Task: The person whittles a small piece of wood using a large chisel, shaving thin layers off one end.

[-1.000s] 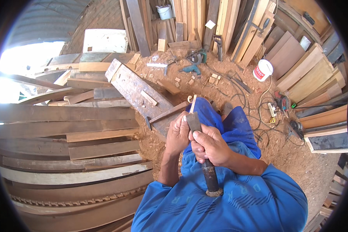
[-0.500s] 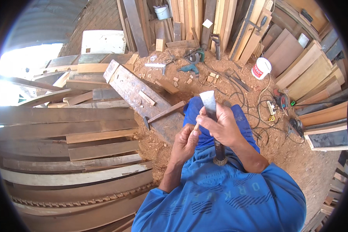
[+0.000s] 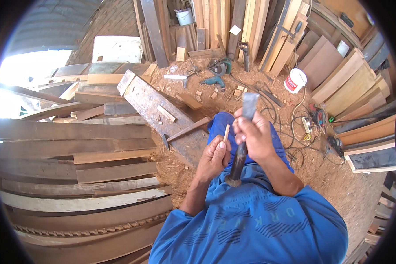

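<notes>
My right hand (image 3: 256,134) is closed round a wide chisel (image 3: 250,105). Its metal blade points up and away from me, and the dark handle (image 3: 237,163) slants down toward my lap. A thin wooden peg (image 3: 226,133) stands nearly upright, pinched between the thumb and fingers of my left hand (image 3: 216,155). The peg and the chisel are apart, a small gap between them. To the left of my knees, a hammer (image 3: 187,131) rests across a worn wooden beam (image 3: 141,96), with a small wood strip (image 3: 166,113) lying near it.
Stacked planks (image 3: 75,132) fill the left side. Beyond my knees, a teal power drill (image 3: 213,81), a green-bodied power tool (image 3: 220,66) and wood offcuts lie on sawdust. Cables (image 3: 295,127) trail at the right, near a white and red bucket (image 3: 295,81). Boards (image 3: 347,79) lean at the far right.
The chisel has moved right and away from the peg, its handle end swinging left. My left hand now holds the peg more upright.
</notes>
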Action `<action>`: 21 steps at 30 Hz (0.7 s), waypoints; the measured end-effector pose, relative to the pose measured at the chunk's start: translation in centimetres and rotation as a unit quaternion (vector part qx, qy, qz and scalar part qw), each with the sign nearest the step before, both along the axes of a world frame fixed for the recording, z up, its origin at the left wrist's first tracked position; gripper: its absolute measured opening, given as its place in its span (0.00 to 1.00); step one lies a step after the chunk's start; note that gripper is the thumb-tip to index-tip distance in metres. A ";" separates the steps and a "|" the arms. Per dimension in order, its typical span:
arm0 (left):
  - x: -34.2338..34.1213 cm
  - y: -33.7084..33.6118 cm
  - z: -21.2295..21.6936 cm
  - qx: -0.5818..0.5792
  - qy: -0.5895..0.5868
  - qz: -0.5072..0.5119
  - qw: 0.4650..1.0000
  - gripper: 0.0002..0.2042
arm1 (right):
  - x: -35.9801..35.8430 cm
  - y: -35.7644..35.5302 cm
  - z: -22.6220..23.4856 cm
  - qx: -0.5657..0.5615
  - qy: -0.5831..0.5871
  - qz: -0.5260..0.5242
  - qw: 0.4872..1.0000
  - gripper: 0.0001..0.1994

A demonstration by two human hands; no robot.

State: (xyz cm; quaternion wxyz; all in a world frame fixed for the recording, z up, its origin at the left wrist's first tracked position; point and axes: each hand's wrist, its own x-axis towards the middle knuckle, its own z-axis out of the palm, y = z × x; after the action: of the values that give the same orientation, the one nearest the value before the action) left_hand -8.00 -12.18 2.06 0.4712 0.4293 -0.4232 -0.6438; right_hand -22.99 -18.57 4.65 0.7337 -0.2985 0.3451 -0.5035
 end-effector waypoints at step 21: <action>2.4 2.2 -0.3 -0.227 -0.375 -0.021 0.898 0.14 | -0.3 5.3 3.5 0.039 -0.062 0.132 0.989 0.09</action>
State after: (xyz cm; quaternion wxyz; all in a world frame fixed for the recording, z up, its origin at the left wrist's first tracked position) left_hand -5.57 -10.02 1.81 0.3488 0.5117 -0.7120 -0.3310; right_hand -23.25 -13.31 8.17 0.8248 -0.2808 0.2760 -0.4059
